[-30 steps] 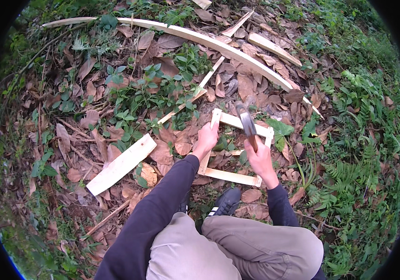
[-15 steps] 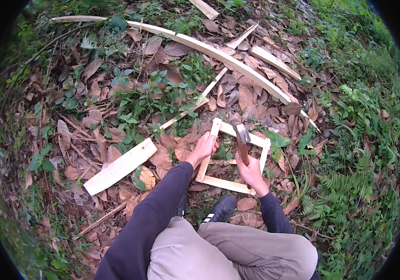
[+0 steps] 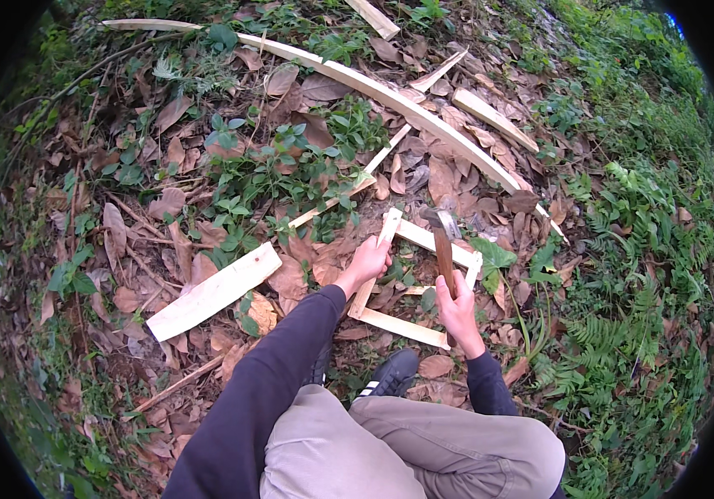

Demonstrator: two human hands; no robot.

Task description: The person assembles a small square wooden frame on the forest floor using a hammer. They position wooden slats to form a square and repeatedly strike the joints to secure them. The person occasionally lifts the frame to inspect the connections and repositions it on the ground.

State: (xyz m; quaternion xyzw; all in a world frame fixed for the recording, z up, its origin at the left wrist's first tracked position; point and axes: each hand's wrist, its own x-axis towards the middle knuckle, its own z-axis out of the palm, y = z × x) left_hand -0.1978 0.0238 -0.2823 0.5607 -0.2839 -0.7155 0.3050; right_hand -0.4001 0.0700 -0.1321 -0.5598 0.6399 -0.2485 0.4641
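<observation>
Nearest to us were our bent knees in beige trousers, and just beyond them showed a dark shoe with white stripes. Past the shoe we had the four-sided frame of pale wooden strips, set low over the brown leaf litter. Our left hand was closed around the frame's left strip, near its far-left corner. Our right hand was wrapped about the brown wooden handle of a metal-headed hammer, beside the frame's right part. The hammer's head stood above the frame's far strip; we could not tell whether they touched.

To the left of the frame we saw a wide, flat, pale wooden plank lying aslant. Farther out, a thin, pale wooden strip ran toward a long, pale, bowed-looking wooden board. Beyond that board lay a short, pale wooden bar, and farthest off, near the upper edge, another pale wooden offcut.
</observation>
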